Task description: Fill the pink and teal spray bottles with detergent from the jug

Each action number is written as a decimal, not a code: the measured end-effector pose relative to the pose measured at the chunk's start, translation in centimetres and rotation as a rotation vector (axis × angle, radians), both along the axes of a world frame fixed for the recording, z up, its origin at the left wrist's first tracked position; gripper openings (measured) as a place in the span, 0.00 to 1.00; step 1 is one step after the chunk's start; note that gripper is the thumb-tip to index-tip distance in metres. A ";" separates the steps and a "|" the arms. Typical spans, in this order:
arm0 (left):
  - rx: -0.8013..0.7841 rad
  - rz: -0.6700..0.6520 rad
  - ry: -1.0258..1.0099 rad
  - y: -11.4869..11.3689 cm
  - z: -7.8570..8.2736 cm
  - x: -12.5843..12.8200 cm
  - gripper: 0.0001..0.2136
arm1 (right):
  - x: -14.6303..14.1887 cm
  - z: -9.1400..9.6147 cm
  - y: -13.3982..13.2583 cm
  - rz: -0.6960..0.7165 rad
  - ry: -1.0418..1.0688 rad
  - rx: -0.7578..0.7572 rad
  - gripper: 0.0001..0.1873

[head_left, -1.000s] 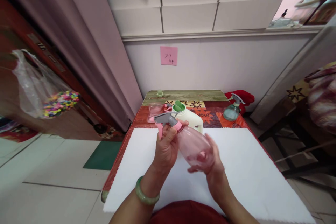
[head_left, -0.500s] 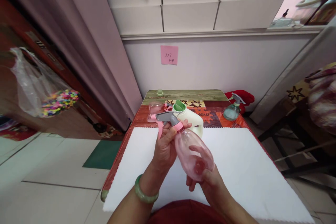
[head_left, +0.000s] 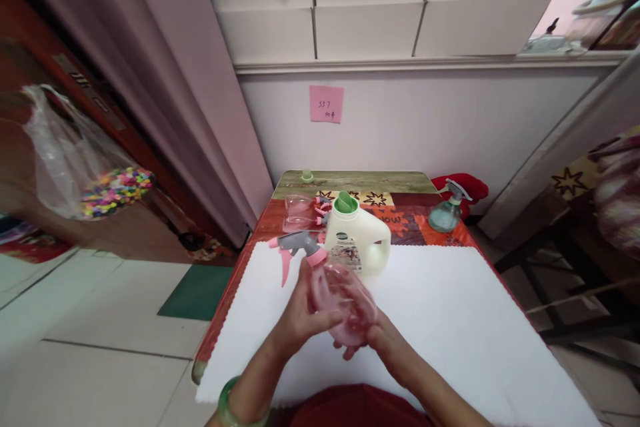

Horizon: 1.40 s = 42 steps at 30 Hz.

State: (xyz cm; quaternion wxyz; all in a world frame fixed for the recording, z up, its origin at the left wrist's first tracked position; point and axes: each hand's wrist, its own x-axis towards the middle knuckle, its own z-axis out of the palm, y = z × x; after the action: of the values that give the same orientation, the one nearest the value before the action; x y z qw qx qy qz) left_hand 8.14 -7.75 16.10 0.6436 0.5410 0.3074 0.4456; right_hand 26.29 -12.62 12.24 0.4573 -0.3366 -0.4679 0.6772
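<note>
Both hands hold a clear pink spray bottle [head_left: 345,293] tilted above the white mat, its grey and pink trigger head pointing up to the left. My left hand [head_left: 305,317] is wrapped round the bottle's left side below the collar, thumb across the front. At the bottle's base, my right hand [head_left: 385,340] grips from the right, with fingers curled underneath. Just behind the bottle stands a cream jug [head_left: 357,237] with a handle, a label and a green scoop-like piece [head_left: 346,201] in its mouth. Liquid inside the held bottle cannot be made out.
Clear pink spray bottles [head_left: 300,213] lie at the table's back left, near a small green cap [head_left: 307,176]. A greenish spray bottle [head_left: 445,213] stands at the back right. The white mat [head_left: 475,333] covers the table's front; a bag of colourful bits [head_left: 117,190] hangs left.
The spray bottle has come lower and left, uncovering the jug's label. My left hand has slid from its neck down to its body; my right hand stays at the base.
</note>
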 end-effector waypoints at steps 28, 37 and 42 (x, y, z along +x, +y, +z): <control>0.827 0.357 1.646 16.5 -10.6 -5.7 0.23 | 5.6 -13.3 -1.1 -0.423 -0.836 0.198 0.18; 0.846 0.319 1.604 18.1 -11.2 -6.5 0.27 | 5.3 -12.6 -1.1 -0.445 -0.827 0.179 0.19; 0.790 0.354 1.586 16.2 -11.2 -6.3 0.30 | 5.1 -12.4 -1.2 -0.433 -0.789 0.128 0.20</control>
State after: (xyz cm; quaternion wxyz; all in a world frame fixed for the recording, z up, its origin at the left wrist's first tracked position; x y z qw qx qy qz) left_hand 1.82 8.49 4.93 -0.0679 0.8156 0.5644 0.1074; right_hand 31.40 -13.80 -0.20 0.3949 -0.6302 -0.5661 0.3556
